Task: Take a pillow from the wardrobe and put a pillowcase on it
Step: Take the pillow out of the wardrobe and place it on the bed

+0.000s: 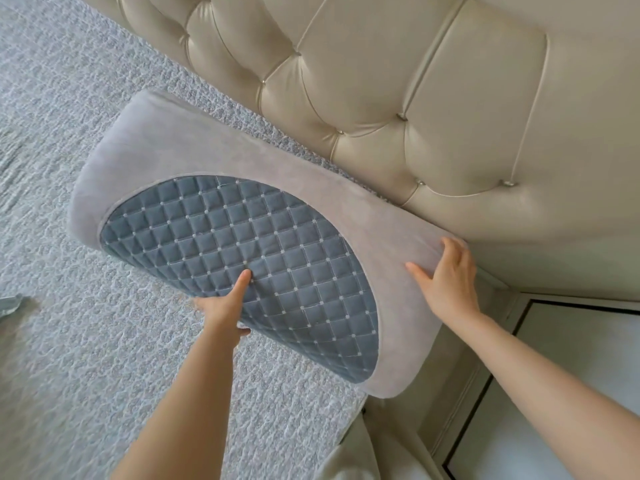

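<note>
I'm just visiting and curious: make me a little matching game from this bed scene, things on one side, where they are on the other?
Things:
1. left hand
2. right hand
3. headboard
4. bedspread

Places:
A. under the pillow
B. gripping the quilted blue panel's near edge
C. flat on the pillow's beige end
D. behind the pillow, tufted with buttons

Pairs: 1-B, 2-C, 3-D, 4-A

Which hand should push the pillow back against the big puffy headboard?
Probably the right hand. It lies flat on the pillow at the end nearest the headboard, so it can press that way. The left hand grips the near edge, thumb on the blue quilted patch, better for steadying.
</note>
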Demonstrator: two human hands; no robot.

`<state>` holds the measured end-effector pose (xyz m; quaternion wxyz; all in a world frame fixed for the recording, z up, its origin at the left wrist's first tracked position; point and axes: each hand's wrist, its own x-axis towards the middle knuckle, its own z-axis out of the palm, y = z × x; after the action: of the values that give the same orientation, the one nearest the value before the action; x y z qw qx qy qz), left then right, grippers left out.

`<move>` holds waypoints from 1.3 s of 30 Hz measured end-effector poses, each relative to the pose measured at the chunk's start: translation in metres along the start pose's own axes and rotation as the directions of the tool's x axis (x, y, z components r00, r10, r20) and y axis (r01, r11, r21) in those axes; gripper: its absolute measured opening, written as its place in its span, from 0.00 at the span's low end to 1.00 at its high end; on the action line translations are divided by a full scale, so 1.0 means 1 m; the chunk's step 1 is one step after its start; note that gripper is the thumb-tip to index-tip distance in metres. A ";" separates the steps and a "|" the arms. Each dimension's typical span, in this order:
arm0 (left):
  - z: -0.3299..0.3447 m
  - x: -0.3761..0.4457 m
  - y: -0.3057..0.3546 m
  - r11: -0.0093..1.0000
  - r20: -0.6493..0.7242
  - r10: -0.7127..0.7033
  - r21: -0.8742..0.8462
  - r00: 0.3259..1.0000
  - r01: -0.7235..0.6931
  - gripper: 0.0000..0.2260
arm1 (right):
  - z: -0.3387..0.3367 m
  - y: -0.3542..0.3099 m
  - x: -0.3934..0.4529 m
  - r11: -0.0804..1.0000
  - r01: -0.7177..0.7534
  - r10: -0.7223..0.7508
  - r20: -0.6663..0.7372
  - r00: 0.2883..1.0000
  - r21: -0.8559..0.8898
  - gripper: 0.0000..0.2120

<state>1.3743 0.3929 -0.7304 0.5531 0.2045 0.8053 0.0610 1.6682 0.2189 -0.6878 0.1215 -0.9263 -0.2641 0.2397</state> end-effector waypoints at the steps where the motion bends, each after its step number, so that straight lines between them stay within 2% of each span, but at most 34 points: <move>1: 0.001 -0.002 0.000 1.000 0.014 0.003 0.001 1.000 -0.003 0.55 | 0.001 0.002 -0.001 0.996 -0.057 0.058 -0.010 0.998 0.070 0.43; 2: 0.002 -0.004 0.000 1.000 0.025 0.004 -0.001 1.000 -0.003 0.54 | 0.002 0.002 -0.004 0.974 -0.144 0.146 0.001 0.989 0.176 0.46; 4: 0.002 -0.009 -0.001 1.000 0.046 -0.009 -0.015 0.999 0.010 0.55 | 0.009 -0.001 -0.013 0.857 -0.364 0.356 0.093 0.930 0.364 0.51; 6: 0.004 -0.014 -0.002 0.997 0.061 -0.067 -0.041 0.996 0.069 0.59 | 0.015 -0.007 -0.018 0.727 -0.535 0.506 0.191 0.841 0.431 0.47; 8: 0.009 -0.015 -0.004 0.988 0.087 -0.107 -0.099 0.990 0.116 0.61 | 0.017 -0.010 -0.020 0.653 -0.597 0.561 0.231 0.795 0.467 0.45; 11: 0.018 -0.015 0.004 0.989 0.082 0.001 -0.146 0.997 0.011 0.60 | 0.016 -0.022 -0.018 0.619 -0.593 0.551 0.253 0.795 0.515 0.44; 14: 0.015 -0.004 0.037 0.967 0.056 0.202 -0.172 0.978 -0.190 0.58 | 0.026 -0.054 -0.016 0.655 -0.497 0.421 0.271 0.865 0.569 0.46; 16: 0.010 0.005 0.065 0.960 0.078 0.256 -0.138 0.964 -0.244 0.57 | 0.035 -0.080 -0.007 0.660 -0.454 0.360 0.278 0.891 0.599 0.44; 18: 0.007 0.007 0.079 0.973 0.128 0.230 -0.046 0.965 -0.226 0.58 | 0.038 -0.097 0.004 0.607 -0.492 0.375 0.321 0.870 0.624 0.45; 21: 0.010 0.001 0.069 0.971 0.105 0.229 0.044 0.968 -0.235 0.60 | 0.040 -0.092 0.021 0.489 -0.631 0.465 0.432 0.772 0.602 0.51; 24: 0.015 0.004 0.051 0.989 0.031 0.137 -0.055 0.990 -0.136 0.60 | 0.037 -0.080 0.028 0.419 -0.724 0.512 0.517 0.686 0.547 0.50; 26: 0.020 0.005 0.043 0.994 0.058 0.002 -0.108 0.998 0.004 0.59 | 0.037 -0.078 0.030 0.396 -0.725 0.480 0.546 0.687 0.564 0.44; 28: 0.026 0.006 0.038 0.989 0.097 -0.044 -0.138 0.994 0.057 0.58 | 0.044 -0.080 0.029 0.383 -0.693 0.485 0.506 0.713 0.611 0.34; 30: 0.031 0.009 0.040 0.985 0.102 -0.055 -0.155 0.993 0.071 0.58 | 0.056 -0.086 0.025 0.382 -0.644 0.544 0.402 0.737 0.663 0.24; 34: 0.032 0.009 0.038 0.985 0.069 -0.070 -0.150 0.995 0.080 0.52 | 0.068 -0.098 0.019 0.481 -0.549 0.623 0.174 0.762 0.683 0.16; 37: 0.039 0.003 0.025 0.983 0.107 -0.049 -0.169 0.993 0.067 0.43 | 0.069 -0.091 0.015 0.577 -0.538 0.612 0.112 0.783 0.615 0.10; 39: 0.044 -0.006 0.011 0.978 0.149 -0.045 -0.193 0.988 0.073 0.38 | 0.066 -0.080 0.010 0.595 -0.544 0.628 0.081 0.774 0.591 0.07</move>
<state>1.4192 0.3948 -0.7380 0.6291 0.1283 0.7589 0.1093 1.6080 0.2975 -0.7198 0.3316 -0.8906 0.1515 0.2717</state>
